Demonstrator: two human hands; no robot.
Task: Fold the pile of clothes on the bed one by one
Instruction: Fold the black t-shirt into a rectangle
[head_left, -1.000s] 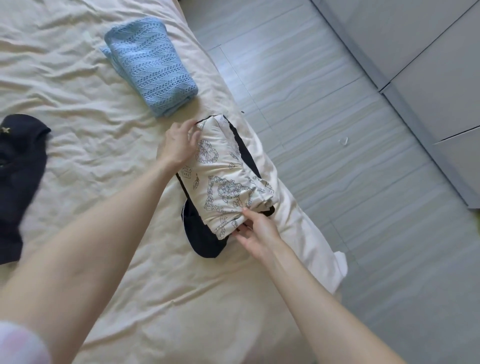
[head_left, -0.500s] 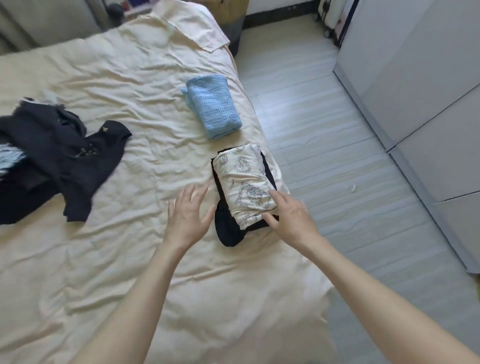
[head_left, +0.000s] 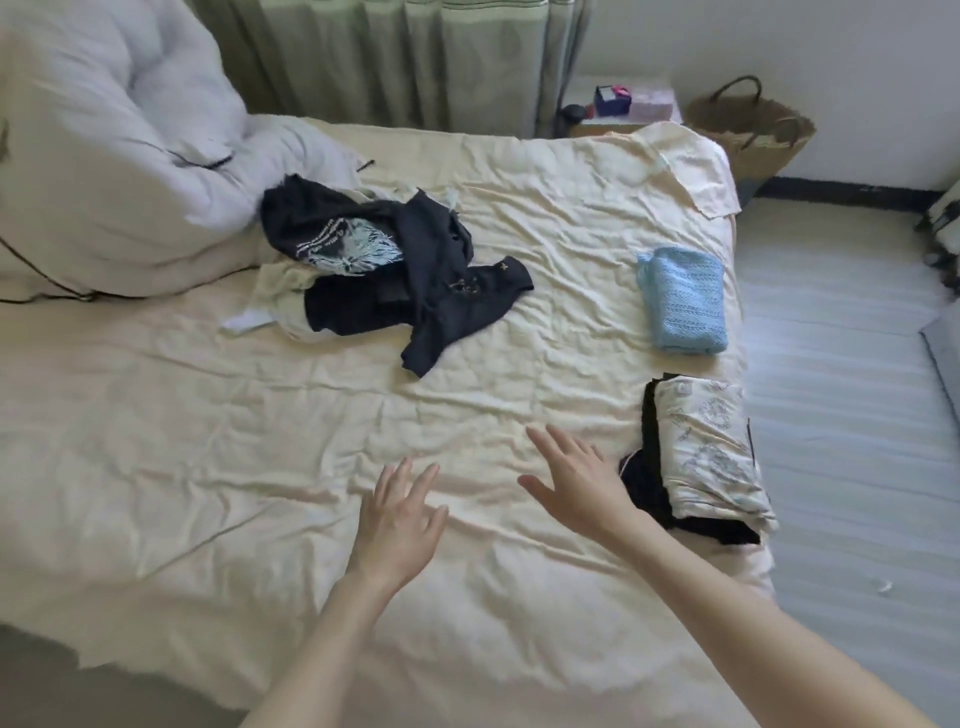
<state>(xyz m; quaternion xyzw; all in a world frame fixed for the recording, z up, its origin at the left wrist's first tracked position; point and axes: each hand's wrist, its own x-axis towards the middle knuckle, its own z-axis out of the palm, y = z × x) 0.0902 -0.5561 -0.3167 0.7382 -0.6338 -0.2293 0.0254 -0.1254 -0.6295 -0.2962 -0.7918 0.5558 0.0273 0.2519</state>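
Head view, hands: the left hand (head_left: 400, 525) and the right hand (head_left: 582, 483) hover side by side over bare sheet near the front of the bed (head_left: 208, 467), fingers spread and straight, holding nothing and not touching each other.
Head view, folded items: a patterned cream garment (head_left: 711, 452) lies folded on top of a dark folded garment (head_left: 644, 488) at the bed's right edge, just beside the right hand; a folded light blue knit (head_left: 683, 301) sits farther back along the same edge.
Head view, pile: the unfolded pile of clothes (head_left: 384, 265), mostly dark pieces with a pale one beneath, lies crumpled near the middle of the bed, well apart from both hands and close to the white duvet (head_left: 114, 156).
Step in hand: judging by the empty hands, one fold is complete and the reach for the next piece is beginning.
Next move calls for: reaching forward to the pile, picking a single garment free of the tangle, then spreading it flat on the open sheet between pile and hands.
Risk: the dark pieces overlap, so pulling one may drag others.
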